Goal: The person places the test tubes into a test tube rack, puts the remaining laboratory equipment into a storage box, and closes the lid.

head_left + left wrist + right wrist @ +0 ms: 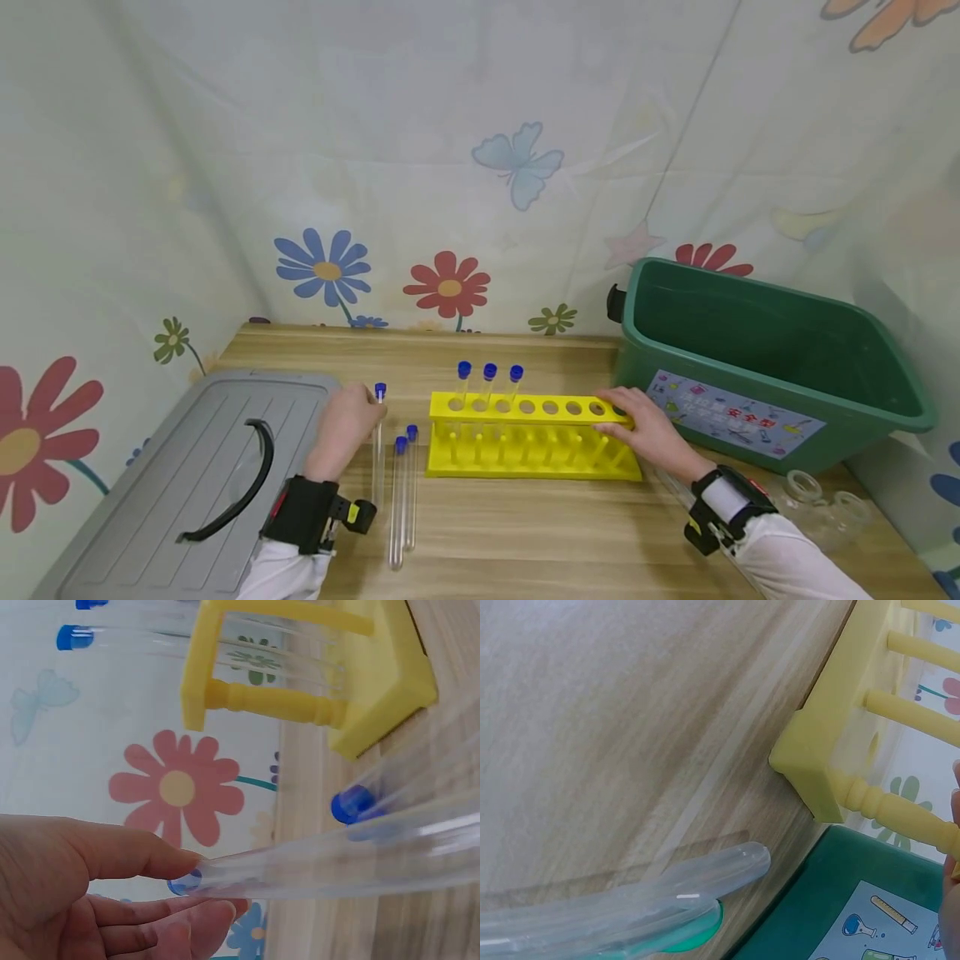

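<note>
My left hand (341, 427) pinches a clear test tube (378, 475) just below its blue cap, holding it upright left of the yellow test tube rack (532, 476). In the left wrist view, thumb and fingers close around the capped end of this tube (345, 859). Three blue-capped tubes (490, 372) stand in the rack's leftmost holes. Two more capped tubes (396, 517) lie side by side on the table between the left hand and the rack. My right hand (654, 429) grips the rack's right end, thumb in front of the top bar.
A green bin (757, 367) stands at the back right. Clear glass vessels (802, 492) sit beside my right forearm, and clear tubes (727, 871) lie near the rack's right end. On the left is a grey lid (172, 475) with a black handle (258, 483).
</note>
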Tool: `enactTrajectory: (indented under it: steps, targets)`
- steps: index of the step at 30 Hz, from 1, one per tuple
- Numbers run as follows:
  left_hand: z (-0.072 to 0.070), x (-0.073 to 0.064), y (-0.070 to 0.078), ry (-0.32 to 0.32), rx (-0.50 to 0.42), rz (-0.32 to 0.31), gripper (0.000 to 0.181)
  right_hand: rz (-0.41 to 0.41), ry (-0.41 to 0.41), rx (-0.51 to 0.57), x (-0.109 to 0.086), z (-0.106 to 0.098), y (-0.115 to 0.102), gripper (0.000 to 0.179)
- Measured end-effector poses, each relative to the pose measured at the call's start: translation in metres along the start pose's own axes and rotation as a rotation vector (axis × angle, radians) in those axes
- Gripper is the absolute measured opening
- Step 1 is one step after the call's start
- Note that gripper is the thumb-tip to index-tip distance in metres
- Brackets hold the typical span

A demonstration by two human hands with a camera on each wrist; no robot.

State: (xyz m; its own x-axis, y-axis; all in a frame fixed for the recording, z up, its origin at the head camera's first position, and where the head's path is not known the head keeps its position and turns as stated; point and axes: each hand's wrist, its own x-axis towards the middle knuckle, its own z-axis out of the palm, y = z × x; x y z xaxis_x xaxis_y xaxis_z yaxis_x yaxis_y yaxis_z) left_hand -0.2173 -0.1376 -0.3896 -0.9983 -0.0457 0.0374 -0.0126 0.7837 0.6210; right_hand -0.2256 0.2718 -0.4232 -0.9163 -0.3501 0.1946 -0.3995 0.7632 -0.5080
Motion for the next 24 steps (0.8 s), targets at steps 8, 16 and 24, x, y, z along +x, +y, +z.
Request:
enactTrajectory:
  steps: [8, 16, 24]
  targets:
    - [-0.006, -0.004, 0.016, 0.088, 0.006, 0.044, 0.020, 0.000, -0.002, 0.003, 0.001, 0.000, 0.001, 0.053]
    - [-0.008, -0.008, 0.028, 0.150, 0.016, 0.064, 0.020, -0.002, -0.001, 0.002, 0.001, 0.001, 0.000, 0.053]
    - [-0.012, -0.013, 0.042, 0.214, -0.024, 0.134, 0.017, -0.010, 0.005, -0.004, 0.000, 0.001, 0.001, 0.054]
